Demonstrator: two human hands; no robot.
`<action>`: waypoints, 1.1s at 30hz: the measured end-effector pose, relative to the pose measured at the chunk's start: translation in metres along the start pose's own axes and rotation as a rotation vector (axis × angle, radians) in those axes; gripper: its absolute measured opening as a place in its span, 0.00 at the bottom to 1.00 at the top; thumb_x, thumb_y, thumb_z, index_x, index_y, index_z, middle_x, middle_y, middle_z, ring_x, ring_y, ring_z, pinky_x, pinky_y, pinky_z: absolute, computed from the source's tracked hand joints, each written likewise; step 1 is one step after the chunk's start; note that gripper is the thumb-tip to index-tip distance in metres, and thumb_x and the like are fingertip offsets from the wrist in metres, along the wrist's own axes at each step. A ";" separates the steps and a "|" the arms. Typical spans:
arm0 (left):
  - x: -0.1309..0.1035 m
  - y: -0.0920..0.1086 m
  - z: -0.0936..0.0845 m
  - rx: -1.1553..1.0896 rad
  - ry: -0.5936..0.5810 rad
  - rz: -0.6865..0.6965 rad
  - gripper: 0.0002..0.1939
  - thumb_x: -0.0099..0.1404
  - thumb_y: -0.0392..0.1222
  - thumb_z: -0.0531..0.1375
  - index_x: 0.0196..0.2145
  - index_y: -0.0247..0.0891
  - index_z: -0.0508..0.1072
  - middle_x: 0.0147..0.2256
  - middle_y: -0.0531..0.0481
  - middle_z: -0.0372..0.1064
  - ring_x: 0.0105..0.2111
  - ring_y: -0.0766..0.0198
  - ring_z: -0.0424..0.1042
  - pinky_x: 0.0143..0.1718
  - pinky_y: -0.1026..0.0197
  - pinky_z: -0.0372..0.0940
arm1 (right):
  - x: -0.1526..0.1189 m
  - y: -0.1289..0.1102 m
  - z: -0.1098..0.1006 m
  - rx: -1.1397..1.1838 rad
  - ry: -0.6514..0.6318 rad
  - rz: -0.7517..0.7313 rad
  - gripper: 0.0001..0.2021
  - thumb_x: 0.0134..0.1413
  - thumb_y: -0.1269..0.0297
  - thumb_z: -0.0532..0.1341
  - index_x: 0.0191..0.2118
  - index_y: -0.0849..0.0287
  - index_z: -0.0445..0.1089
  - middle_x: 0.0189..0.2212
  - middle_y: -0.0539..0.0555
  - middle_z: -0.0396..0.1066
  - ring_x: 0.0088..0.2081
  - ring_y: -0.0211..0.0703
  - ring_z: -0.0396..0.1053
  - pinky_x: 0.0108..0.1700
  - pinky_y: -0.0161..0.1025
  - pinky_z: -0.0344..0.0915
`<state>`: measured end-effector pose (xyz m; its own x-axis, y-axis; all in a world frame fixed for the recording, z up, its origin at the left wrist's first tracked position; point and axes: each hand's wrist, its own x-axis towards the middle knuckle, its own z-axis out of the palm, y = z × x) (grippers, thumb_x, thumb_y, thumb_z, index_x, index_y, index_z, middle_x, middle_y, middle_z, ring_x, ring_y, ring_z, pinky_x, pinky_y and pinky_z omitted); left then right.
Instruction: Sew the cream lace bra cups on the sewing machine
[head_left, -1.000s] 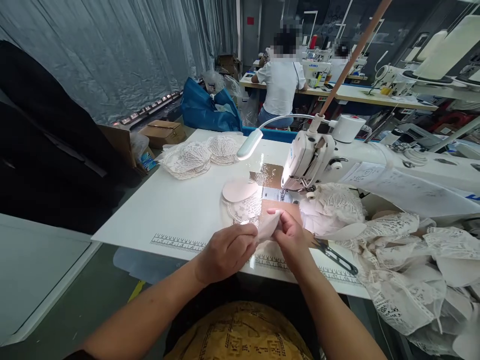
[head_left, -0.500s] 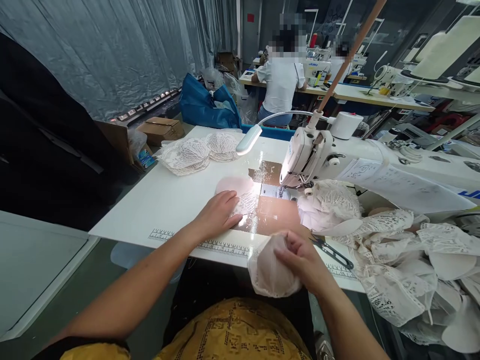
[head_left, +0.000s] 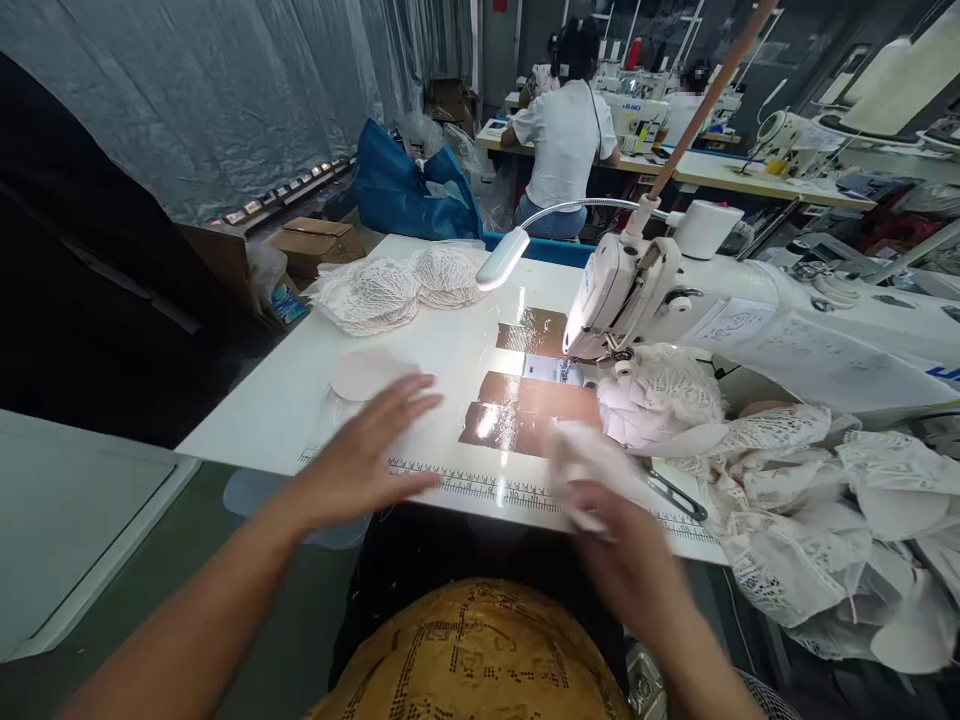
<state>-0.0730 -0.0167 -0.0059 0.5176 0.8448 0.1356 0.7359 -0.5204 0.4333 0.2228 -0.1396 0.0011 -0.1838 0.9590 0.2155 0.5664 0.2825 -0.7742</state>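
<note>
My left hand (head_left: 367, 450) has its fingers spread at the left part of the white table (head_left: 262, 410), over the near edge of a pale lace cup piece (head_left: 364, 375). Blurred by motion, my right hand (head_left: 622, 530) grips a whitish fabric piece (head_left: 592, 465) above the ruler strip at the table's front edge. Beyond and between the hands stands the sewing machine (head_left: 607, 290), its needle area lit over brown tape on the table. Dark scissors (head_left: 675, 495) lie just right of the held fabric.
Stacked lace cups (head_left: 375, 295) lie at the table's back left. A large pile of lace pieces (head_left: 810, 550) fills the right side. A lamp (head_left: 502, 260) hangs over the table. A person in white (head_left: 562, 135) sits beyond, near a blue bag (head_left: 409, 190).
My left hand and the lace piece by it have moved left, off the brown tape, and the fingers have spread. The fabric in my right hand has risen over the table edge.
</note>
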 end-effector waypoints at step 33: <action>0.026 0.057 0.054 -1.365 -0.363 -0.242 0.11 0.64 0.46 0.61 0.36 0.33 0.70 0.28 0.52 0.67 0.28 0.67 0.67 0.30 0.66 0.63 | 0.068 0.045 0.036 0.793 0.094 0.299 0.10 0.55 0.55 0.63 0.40 0.52 0.66 0.25 0.45 0.63 0.26 0.34 0.61 0.29 0.31 0.60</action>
<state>0.0058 -0.0310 -0.0255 0.6765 0.7074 -0.2048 -0.0597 0.3299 0.9421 0.2071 -0.0627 -0.0406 -0.0289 0.9986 -0.0434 -0.1558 -0.0474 -0.9867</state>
